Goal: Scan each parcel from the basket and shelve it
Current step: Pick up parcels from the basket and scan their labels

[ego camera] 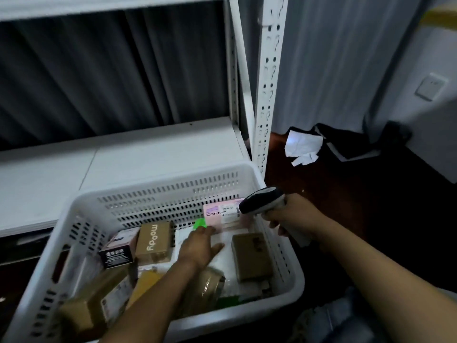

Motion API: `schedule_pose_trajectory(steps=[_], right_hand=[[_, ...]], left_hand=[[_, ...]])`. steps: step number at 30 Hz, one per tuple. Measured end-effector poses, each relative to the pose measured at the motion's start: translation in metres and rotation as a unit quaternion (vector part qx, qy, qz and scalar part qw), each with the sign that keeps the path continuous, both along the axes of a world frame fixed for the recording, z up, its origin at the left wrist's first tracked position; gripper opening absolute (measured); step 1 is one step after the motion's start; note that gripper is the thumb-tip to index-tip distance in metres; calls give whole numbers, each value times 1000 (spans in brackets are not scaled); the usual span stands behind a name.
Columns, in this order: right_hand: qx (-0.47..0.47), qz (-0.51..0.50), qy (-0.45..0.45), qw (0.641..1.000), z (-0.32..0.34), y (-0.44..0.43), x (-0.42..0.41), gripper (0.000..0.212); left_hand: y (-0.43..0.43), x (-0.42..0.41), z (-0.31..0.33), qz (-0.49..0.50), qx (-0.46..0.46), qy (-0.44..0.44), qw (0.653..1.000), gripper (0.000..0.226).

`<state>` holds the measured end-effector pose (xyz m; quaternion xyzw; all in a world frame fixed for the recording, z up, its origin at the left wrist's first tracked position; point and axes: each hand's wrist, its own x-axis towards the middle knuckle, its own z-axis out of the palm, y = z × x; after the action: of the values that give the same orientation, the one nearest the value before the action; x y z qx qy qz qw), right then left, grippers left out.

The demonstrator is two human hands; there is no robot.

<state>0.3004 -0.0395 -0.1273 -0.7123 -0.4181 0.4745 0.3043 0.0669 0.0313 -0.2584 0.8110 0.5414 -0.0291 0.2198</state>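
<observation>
While white slotted basket [160, 179] sits full, twelve-o'clock white metal shelf [148, 154] bare; left hand [200, 246] straight-fingered, right hand [294, 216] gripping grey scanner [263, 199].

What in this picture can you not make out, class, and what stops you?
1. Head view, pink box label: print too small and blurred; the scanner covers its right end.
2. White parcel: mostly under the left hand.
3. Scanner handle: wrapped by the right hand.
4. Boxes at the near side of the basket: blurred, partly behind the left forearm.
</observation>
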Motion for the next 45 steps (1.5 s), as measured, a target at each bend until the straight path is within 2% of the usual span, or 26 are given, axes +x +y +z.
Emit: schedule_pose_trajectory(steps=[6, 13, 15, 19, 21, 26, 30, 35, 38, 40, 43, 45], right_hand=[[-46, -67, 54, 995, -28, 18, 26, 6], [-83, -54, 59, 993, -46, 29, 38, 6], [-87, -50, 54, 993, -48, 31, 39, 6], [-86, -49, 30, 995, -48, 38, 38, 7], [-77, -48, 35, 995, -45, 38, 33, 7], [-57, -39, 61, 996, -39, 31, 21, 8], [-63, -12, 41, 997, -38, 24, 17, 12], [-65, -9, 42, 997, -35, 22, 17, 9], [-53, -14, 51, 997, -27, 23, 13, 8], [-41, -28, 70, 996, -22, 23, 9, 10], [-16, -50, 87, 995, -16, 24, 2, 10], [-2, -57, 91, 994, -13, 26, -1, 14]], left_hand=[[13, 52, -71, -8, -83, -41, 996, 65], [35, 67, -114, 18, -171, -39, 984, 80], [36, 65, -116, 8, -190, -38, 981, 72], [25, 53, -129, -3, -230, -125, 965, 17], [11, 45, -138, 2, -262, -160, 952, 17], [-4, 48, -125, 52, -287, -224, 930, 25], [-2, 59, -118, 80, -312, -240, 916, 29], [-7, 60, -106, 103, -328, -244, 907, 59], [-12, 54, -84, 178, -312, -294, 886, 43], [-10, 45, -63, 245, -266, -318, 876, 36], [-7, 22, -34, 309, -231, -389, 837, 47], [-8, 7, -17, 338, -232, -448, 795, 49]])
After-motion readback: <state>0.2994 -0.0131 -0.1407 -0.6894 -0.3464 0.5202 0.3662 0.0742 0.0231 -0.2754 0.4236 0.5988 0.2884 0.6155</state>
